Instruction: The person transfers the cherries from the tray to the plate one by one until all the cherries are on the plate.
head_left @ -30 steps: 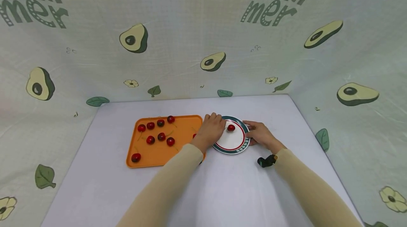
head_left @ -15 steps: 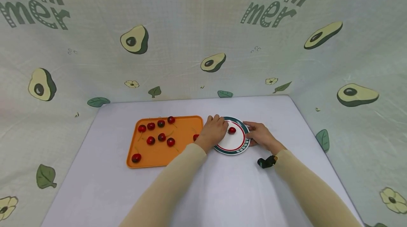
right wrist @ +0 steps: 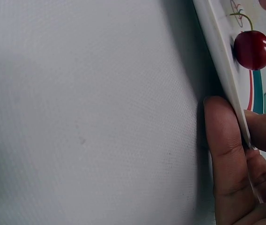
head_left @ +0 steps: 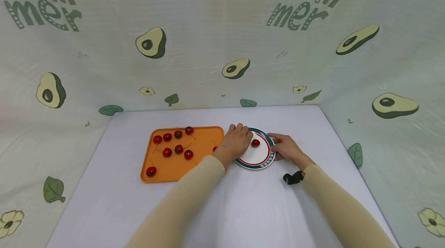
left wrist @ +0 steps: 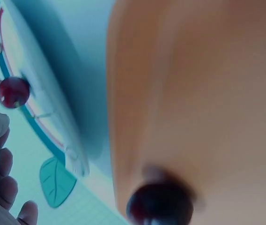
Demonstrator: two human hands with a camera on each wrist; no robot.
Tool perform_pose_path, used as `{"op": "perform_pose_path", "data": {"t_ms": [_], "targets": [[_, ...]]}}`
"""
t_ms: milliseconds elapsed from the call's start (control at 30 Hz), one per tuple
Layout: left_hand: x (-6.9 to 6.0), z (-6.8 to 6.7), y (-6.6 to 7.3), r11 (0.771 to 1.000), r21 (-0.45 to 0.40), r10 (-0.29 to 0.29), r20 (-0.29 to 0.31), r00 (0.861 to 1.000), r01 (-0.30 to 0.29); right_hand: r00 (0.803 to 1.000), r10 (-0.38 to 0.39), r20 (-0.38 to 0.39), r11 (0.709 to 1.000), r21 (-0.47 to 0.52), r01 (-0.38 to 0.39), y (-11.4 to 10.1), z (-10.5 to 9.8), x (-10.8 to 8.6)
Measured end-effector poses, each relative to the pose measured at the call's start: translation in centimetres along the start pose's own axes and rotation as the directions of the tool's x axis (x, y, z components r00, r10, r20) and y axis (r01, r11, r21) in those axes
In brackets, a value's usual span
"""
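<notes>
My right hand grips the right rim of a white plate with a green and red border; in the right wrist view one finger lies under the plate's edge and the thumb on top. A red cherry with a stem rests on the plate. Over the plate's left side is my left hand, fingers loosely bent beside the cherry, with nothing seen in them. The orange tray lies left of the plate, several dark red cherries on it, one near its middle; my left forearm covers its lower right corner.
A small black object is at my right wrist, by the sleeve cuff. The white table ends at a cloth backdrop printed with avocados and leaves. In the left wrist view, another cherry lies close to the camera.
The cherry on the plate has shifted slightly toward the near side. My left hand has moved a little to the right over the plate. My right hand keeps its grip on the rim.
</notes>
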State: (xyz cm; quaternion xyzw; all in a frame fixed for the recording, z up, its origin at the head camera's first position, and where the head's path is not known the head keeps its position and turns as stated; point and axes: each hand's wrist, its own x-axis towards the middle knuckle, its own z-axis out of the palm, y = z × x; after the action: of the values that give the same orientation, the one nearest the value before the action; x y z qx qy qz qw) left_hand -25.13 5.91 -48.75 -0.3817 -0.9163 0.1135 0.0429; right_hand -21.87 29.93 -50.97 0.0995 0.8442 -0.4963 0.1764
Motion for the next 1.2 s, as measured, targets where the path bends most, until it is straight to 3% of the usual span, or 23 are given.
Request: {"op": "perform_pose_path", "data": {"t_ms": [100,233,400,633,767,900,1033,1200], "targets": [[-1.0,-0.5,-1.0,1.0,0.012,0.028,-0.029,0.999,-0.028,1.0,0.006,0.005,1.0,0.002,-0.006,-0.1,0.0,-0.1],[-3.5,-1.3,-3.2,0.999,0.004,0.046,-0.035,0.998,-0.046,1.0,0.003,0.011,1.0,-0.007,-0.003,-0.1,-0.1,-0.1],[-7.8,-1.9,-7.2,0.999,-0.023,0.024,-0.054,0.998,-0.025,1.0,-0.006,0.013,1.0,-0.02,0.006,0.1,-0.1,0.0],[-14.6,-1.3,-13.4,0.996,-0.082,-0.045,-0.163,0.986,0.032,1.0,-0.001,0.019,1.0,-0.018,0.002,0.0,0.0,0.0],[-18.1,-1.1,-16.2,0.995,-0.075,-0.08,-0.128,0.989,0.071,1.0,0.006,0.015,1.0,-0.013,-0.006,0.0,-0.2,-0.1],[-21.1,-0.5,-18.2,0.997,-0.003,-0.078,-0.057,0.995,0.078,1.0,0.0,0.02,1.0,-0.028,0.0,0.1,-0.5,-0.1],[-23.4,0.9,-19.8,0.997,0.078,-0.017,-0.013,1.0,0.018,1.0,-0.01,0.021,0.999,-0.037,0.011,0.2,-0.5,-0.1],[-25.3,2.7,-20.7,0.997,0.066,0.042,0.022,0.999,-0.043,1.0,-0.002,0.025,1.0,-0.029,0.003,0.3,-0.2,0.2]]}}
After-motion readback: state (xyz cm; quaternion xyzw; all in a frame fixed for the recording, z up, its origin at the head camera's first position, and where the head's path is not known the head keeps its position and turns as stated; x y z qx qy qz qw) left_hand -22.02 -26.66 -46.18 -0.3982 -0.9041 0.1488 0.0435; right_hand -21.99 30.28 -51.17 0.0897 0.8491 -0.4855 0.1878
